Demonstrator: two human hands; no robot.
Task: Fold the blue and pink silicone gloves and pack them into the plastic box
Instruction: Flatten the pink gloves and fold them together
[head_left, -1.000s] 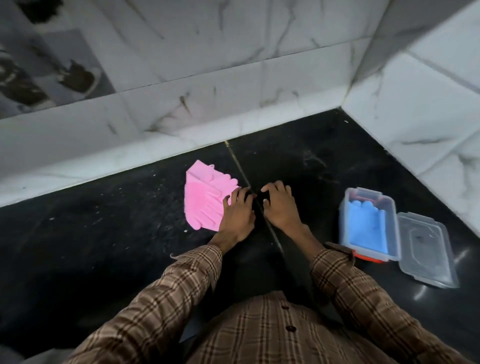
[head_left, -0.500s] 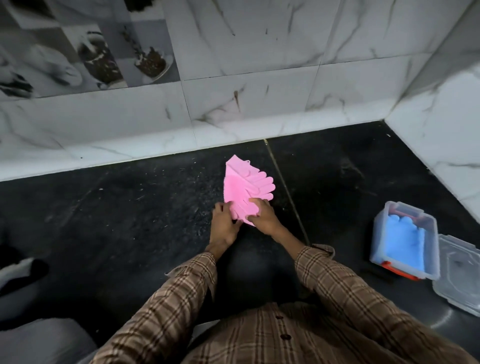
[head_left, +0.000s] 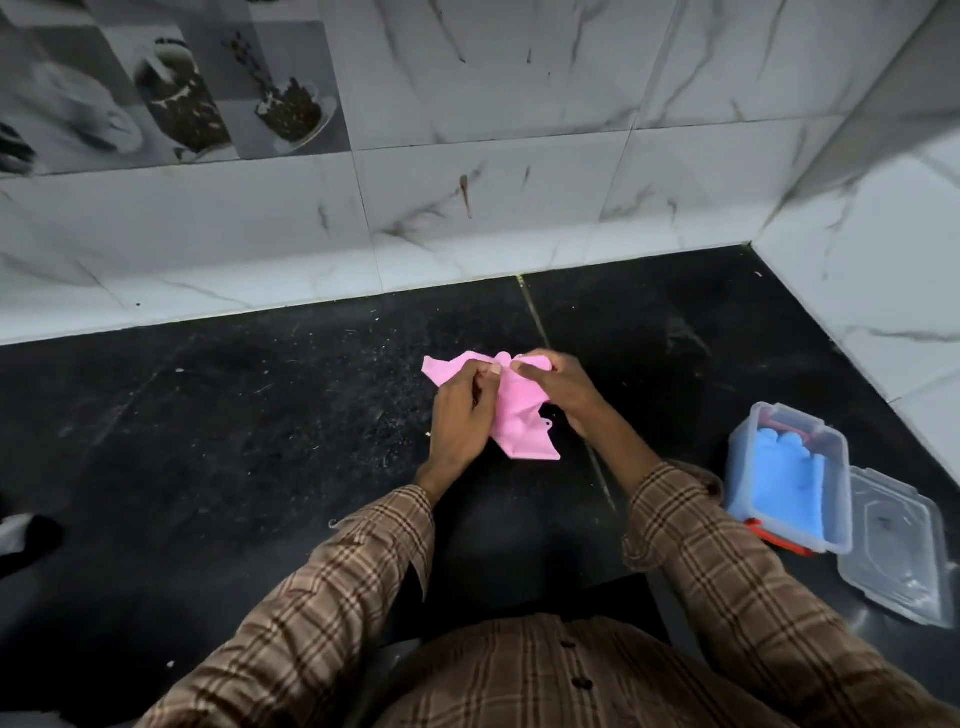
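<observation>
The pink silicone glove (head_left: 514, 421) hangs crumpled above the black counter, held between both hands. My left hand (head_left: 460, 415) grips its left side and my right hand (head_left: 558, 387) pinches its top right edge; my thumbs meet at the glove's upper rim. The glove's cuff end droops toward me. Off to the right stands the clear plastic box (head_left: 737, 467) with a red clip, and the blue silicone glove (head_left: 795, 480) lies folded inside it.
The box's clear lid (head_left: 898, 551) lies flat just right of the box. White marble-look walls close the counter at the back and right. A gold seam (head_left: 535, 312) runs across the black counter (head_left: 234, 441). A dark object sits at the far left edge.
The pink glove lay flat on the counter with my hands beside it; both hands then took hold of it and now hold it lifted and bunched. The camera view shifted right.
</observation>
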